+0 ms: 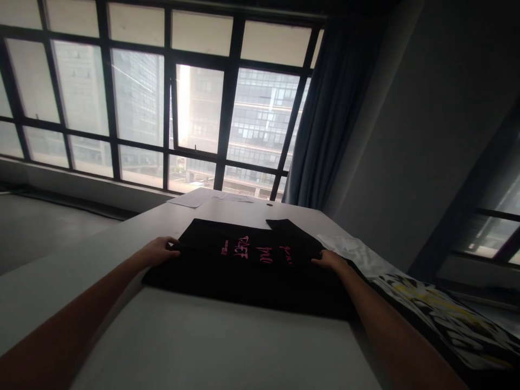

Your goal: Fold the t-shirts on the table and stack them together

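I note my left hand [160,250] and right hand [330,260] clamped on opposite edges of the black shirt [247,260] on the bench [211,346]; both edges should be kept level.

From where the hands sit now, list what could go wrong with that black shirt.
1. The left hand and right hand grip only the black shirt's side edges, so its middle may sag or wrinkle if lifted.
2. The printed garment lies close on the right and could get dragged along.
3. The shirt's near edge could slide off the table.
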A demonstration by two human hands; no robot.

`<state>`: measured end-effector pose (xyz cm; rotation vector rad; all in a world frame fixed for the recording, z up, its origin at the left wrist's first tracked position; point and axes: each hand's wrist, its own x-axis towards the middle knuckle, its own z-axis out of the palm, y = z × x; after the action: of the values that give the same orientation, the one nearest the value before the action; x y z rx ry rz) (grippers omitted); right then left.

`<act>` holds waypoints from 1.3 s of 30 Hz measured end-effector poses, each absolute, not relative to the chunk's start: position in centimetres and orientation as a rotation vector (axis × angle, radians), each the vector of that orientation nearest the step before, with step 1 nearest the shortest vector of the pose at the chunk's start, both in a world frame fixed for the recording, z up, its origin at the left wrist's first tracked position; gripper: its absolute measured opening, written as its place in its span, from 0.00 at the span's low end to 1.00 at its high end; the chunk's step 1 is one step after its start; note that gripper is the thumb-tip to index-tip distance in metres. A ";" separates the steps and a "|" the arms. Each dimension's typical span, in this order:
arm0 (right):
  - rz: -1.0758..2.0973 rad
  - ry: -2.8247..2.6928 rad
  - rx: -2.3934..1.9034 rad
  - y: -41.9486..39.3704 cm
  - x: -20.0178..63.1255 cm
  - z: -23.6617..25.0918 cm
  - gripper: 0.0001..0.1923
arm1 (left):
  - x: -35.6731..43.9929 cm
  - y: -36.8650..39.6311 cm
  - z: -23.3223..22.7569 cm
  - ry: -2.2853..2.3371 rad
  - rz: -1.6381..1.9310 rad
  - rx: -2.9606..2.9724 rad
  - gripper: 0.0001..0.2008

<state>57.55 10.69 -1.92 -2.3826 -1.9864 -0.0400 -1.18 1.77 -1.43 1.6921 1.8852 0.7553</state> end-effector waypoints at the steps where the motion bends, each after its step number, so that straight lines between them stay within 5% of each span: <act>1: -0.020 -1.980 -2.404 10.5 57.6 -1.8 0.20 | -1.0 1.7 -1.3 1.868 0.805 1.677 0.30; 5: -0.036 -1.977 -2.391 9.3 56.7 -1.3 0.14 | -0.5 1.2 -1.0 1.879 0.833 1.674 0.33; 11: -0.066 -2.135 -2.225 6.1 56.6 -1.0 0.23 | -2.3 -0.4 0.1 1.750 0.487 1.632 0.47; 22: 0.145 -1.943 -2.470 -2.3 65.9 0.0 0.22 | -3.0 -2.7 1.9 1.632 0.388 1.604 0.41; 29: 0.435 -1.977 -2.347 -4.6 68.0 0.7 0.33 | -3.0 -2.6 1.9 1.664 0.340 1.602 0.38; 39: 0.373 -1.869 -2.050 -3.7 68.9 0.3 0.23 | -1.7 -2.2 1.3 1.823 0.442 1.747 0.29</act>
<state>68.92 -3.74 0.32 -2.0496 -1.8686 0.3727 -1.70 -2.18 1.31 1.7475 1.8230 0.4415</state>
